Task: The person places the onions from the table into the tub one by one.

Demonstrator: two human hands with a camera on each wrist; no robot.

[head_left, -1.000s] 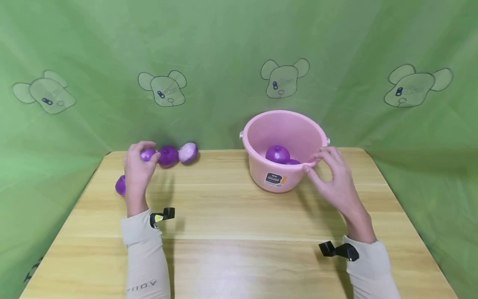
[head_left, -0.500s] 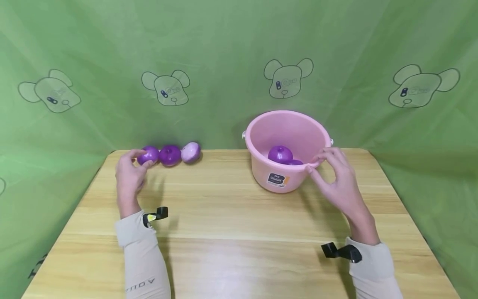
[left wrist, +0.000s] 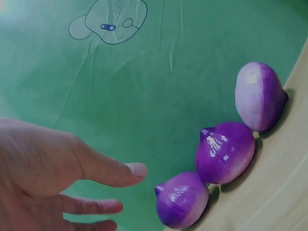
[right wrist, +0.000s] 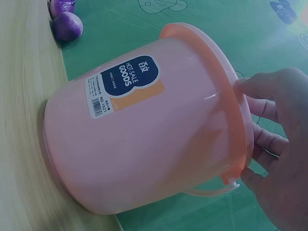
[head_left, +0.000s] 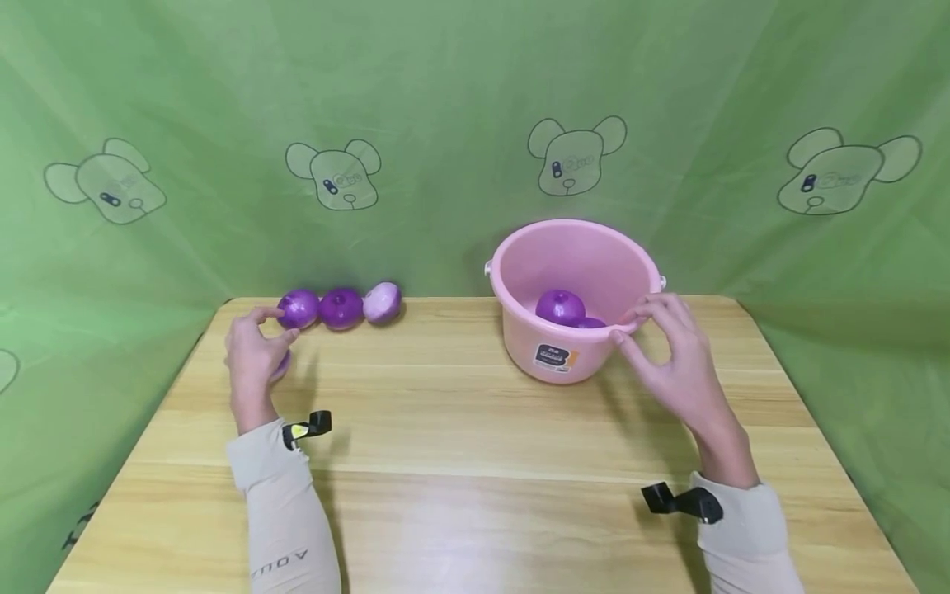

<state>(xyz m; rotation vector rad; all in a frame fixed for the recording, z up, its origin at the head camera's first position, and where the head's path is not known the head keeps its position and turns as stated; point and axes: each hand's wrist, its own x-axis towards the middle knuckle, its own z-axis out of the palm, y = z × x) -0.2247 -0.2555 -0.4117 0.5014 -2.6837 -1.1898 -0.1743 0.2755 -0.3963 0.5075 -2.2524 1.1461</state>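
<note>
My left hand (head_left: pixel 256 355) is over the table's back left, thumb and fingers apart, with nothing between them. Just beyond its fingertips lies a shiny purple onion (head_left: pixel 298 309), left end of a row that continues with a darker onion (head_left: pixel 341 308) and a paler one (head_left: pixel 383 303). Another onion (head_left: pixel 280 367) is mostly hidden beneath this hand. In the left wrist view, the thumb (left wrist: pixel 115 171) points toward the row. My right hand (head_left: pixel 679 355) pinches the rim of a pink bucket (right wrist: pixel 159 139), which stands upright holding an onion (head_left: pixel 560 307) and another partly hidden (head_left: pixel 591 322).
A green cloth (head_left: pixel 445 165) with bear-head drawings hangs behind and beside the wooden table (head_left: pixel 445 429). The bucket's pale handle (right wrist: pixel 211 191) hangs at its side. A black wrist strap sits on each sleeve.
My left hand has drawn back to the left and nearer me, away from the row's left onion, which its thumb and finger were around. The right hand keeps its hold on the rim.
</note>
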